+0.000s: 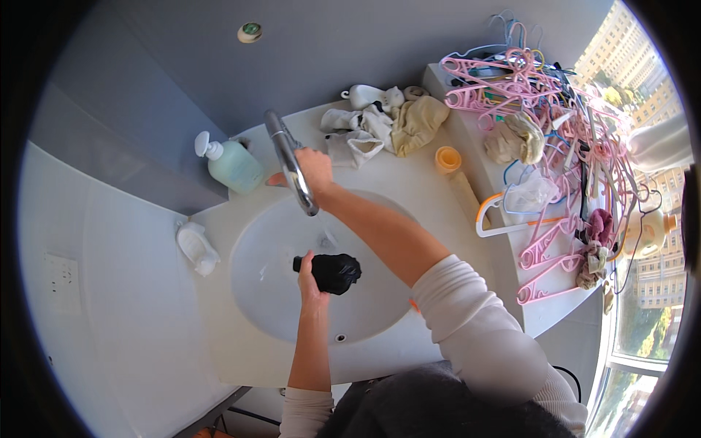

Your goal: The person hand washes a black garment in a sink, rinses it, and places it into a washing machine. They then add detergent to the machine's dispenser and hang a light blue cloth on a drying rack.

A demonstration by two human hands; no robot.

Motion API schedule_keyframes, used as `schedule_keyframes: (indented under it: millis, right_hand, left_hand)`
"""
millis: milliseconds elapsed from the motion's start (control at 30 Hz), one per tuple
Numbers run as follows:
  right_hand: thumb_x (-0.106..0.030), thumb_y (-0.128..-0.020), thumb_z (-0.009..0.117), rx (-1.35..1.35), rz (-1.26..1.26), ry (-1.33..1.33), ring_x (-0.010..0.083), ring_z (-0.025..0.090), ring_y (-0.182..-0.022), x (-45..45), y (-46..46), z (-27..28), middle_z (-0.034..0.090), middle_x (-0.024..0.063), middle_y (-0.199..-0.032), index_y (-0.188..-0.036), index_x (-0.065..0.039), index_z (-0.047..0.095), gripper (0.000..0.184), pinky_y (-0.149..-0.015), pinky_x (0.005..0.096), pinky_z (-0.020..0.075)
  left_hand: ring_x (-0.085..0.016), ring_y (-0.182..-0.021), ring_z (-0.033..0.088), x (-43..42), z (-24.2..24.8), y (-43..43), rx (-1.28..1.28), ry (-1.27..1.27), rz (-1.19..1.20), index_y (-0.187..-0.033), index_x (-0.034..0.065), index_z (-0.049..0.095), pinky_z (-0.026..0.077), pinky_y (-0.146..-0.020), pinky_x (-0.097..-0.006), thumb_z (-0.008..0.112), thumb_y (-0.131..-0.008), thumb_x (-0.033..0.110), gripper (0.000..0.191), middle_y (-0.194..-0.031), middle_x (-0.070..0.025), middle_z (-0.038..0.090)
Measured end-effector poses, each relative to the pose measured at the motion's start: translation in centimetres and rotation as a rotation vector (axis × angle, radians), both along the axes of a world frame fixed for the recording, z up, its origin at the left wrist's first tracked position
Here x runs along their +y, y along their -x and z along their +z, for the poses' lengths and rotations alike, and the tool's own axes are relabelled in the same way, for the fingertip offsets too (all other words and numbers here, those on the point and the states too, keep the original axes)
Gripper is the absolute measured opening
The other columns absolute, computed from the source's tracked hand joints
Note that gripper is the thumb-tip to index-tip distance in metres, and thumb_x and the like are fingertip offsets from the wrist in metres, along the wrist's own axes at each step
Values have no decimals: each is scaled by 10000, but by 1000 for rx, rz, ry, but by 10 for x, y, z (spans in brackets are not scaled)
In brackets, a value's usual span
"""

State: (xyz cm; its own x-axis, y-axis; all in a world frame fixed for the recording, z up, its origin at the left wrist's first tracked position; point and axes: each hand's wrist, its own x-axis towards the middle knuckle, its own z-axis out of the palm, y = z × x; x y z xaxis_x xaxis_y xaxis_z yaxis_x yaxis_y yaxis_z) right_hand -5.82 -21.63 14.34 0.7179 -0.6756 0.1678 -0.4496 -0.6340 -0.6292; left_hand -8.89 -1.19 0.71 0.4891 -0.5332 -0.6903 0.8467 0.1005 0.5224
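My left hand [310,276] holds a bunched piece of black fabric [337,274] over the white oval sink [257,290], its thumb across the fabric's left end. My right hand [312,169] reaches behind the chrome faucet [291,164], partly hidden by it; whether its fingers grip the faucet's handle cannot be told. A thin trace of water shows below the spout. Left of the faucet stands a pale green pump bottle [235,167].
White socks [356,145] and beige fabric [419,123] lie behind the sink. An orange cup [448,160] stands to the right. Pink plastic hangers [547,246] pile up on the raised ledge by the window. A white shoe-shaped holder [197,246] sits at the left edge.
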Motion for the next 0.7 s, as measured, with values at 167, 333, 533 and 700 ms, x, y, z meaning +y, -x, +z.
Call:
schedule_keyframes:
  millis: [167, 333, 533, 700]
  right_hand:
    - [-428, -764, 742, -406, -236, -442, 349, 609, -877, 38, 33, -64, 643, 190, -920, -933, -30, 610, 452, -744, 409, 485]
    - [-614, -812, 621, -352, -418, -1368, 306, 504, -1162, 137, 120, -77, 478, 176, -1276, -1251, -26, 538, 739, -994, 415, 403]
    - [-541, -803, 677, -811, -380, -2184, 240, 600, -933, 117, 143, -65, 591, 141, -1014, -1072, -46, 599, 569, -845, 407, 502]
    - [-147, -737, 706, -1007, -673, -1725, 172, 546, -569, 109, 132, -37, 579, 67, -696, -743, -8, 609, 170, -529, 315, 476]
  left_hand:
    - [-200, -759, 638, 6, 12, -2, -321, -119, 307, -1023, 68, 527, 545, -635, -339, 722, -796, 261, 356, -899, -42, 593]
    - [-197, -930, 540, 8, 56, 7, -870, -277, 305, -1058, 8, 479, 451, -852, -349, 731, -791, 255, 443, -1010, -87, 537]
    - [-192, -918, 468, -6, 85, 58, -1183, -137, -103, -1024, -3, 457, 412, -853, -335, 711, -788, 254, 432, -971, -78, 481]
    - [-192, -825, 582, -37, 100, 76, -873, -65, 150, -960, -9, 518, 493, -708, -334, 659, -825, 327, 388, -908, -67, 553]
